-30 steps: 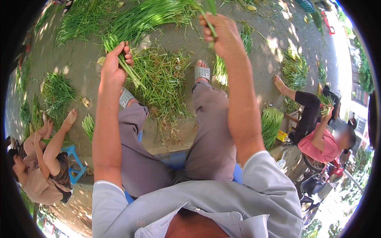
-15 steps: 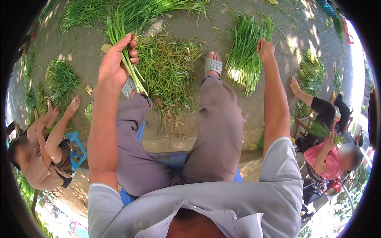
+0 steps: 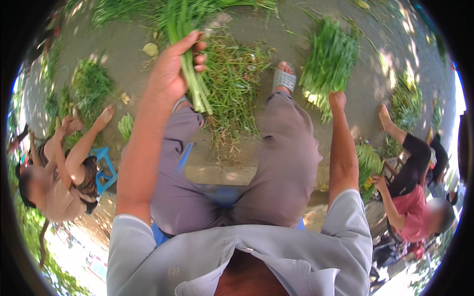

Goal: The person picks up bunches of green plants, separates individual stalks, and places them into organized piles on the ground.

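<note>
My left hand (image 3: 180, 66) is closed round a small bunch of garlic chives (image 3: 196, 84), its pale cut ends pointing toward me and its leaves running away past the fingers. Beyond my right foot lies a thick, fairly even pile of garlic chives (image 3: 331, 59), pale ends at its near left. My right hand (image 3: 337, 100) is a closed fist at the near edge of that pile. Its fingers are turned from view, so anything in them is hidden. Between my feet spreads a loose heap of green and yellowed trimmings (image 3: 232, 89).
More garlic chives (image 3: 118, 12) lie on the ground at the far side. A person (image 3: 61, 192) sits at left near a blue stool (image 3: 104, 170). Another person (image 3: 414, 214) at right handles greens (image 3: 368, 165). Heaps of greens (image 3: 91, 81) lie on both sides.
My right hand has come nearer to me, from the right side of the pile to its near edge. My left hand still grips the bunch. The whole view has shifted somewhat.
</note>
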### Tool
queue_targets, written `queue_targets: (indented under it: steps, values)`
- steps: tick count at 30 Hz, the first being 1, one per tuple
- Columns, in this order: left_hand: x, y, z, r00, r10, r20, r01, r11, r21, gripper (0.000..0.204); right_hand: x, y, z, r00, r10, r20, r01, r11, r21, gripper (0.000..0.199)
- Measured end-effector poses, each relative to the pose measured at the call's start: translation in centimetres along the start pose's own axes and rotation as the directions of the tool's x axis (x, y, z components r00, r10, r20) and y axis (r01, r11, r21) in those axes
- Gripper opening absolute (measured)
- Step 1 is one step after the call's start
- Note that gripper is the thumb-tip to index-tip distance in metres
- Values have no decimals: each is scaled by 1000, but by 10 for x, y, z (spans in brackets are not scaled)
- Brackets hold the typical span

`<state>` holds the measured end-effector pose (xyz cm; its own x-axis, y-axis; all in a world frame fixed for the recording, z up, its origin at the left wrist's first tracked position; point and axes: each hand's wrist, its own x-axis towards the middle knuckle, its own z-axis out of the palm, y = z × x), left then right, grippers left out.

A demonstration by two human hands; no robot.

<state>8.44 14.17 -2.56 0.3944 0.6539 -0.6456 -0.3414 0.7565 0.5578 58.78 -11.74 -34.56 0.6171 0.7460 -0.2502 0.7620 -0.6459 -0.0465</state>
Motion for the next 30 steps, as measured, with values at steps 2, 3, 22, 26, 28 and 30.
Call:
queue_targets:
  steps: [2, 3, 22, 26, 28, 30]
  values:
    - [5, -4, 8, 999, 28, 29, -27, 999, -32, 22, -14, 1, -15, 998, -68, 1, 68, 998, 1, 38]
    - [5, -5, 12, 998, 53, 32, -52, 998, -33, 23, -19, -5, -26, 992, -124, 8, 124, 992, -11, 37]
    - [-20, 28, -7, 955, 281, 93, -264, 950, -166, 33, -175, -403, -366, 679, -670, 301, 276, 612, 741, 42]
    - [-25, 36, -14, 945, 310, 101, -287, 938, -195, 33, -188, -435, -347, 663, -734, 146, 440, 541, 717, 40]
    - [-28, 38, -20, 935, 329, 136, -290, 926, -242, 30, -188, -440, -328, 679, -709, 190, 352, 541, 764, 39]
    - [-33, 42, -23, 933, 339, 125, -308, 927, -212, 29, -191, -444, -319, 681, -707, 191, 276, 490, 827, 38]
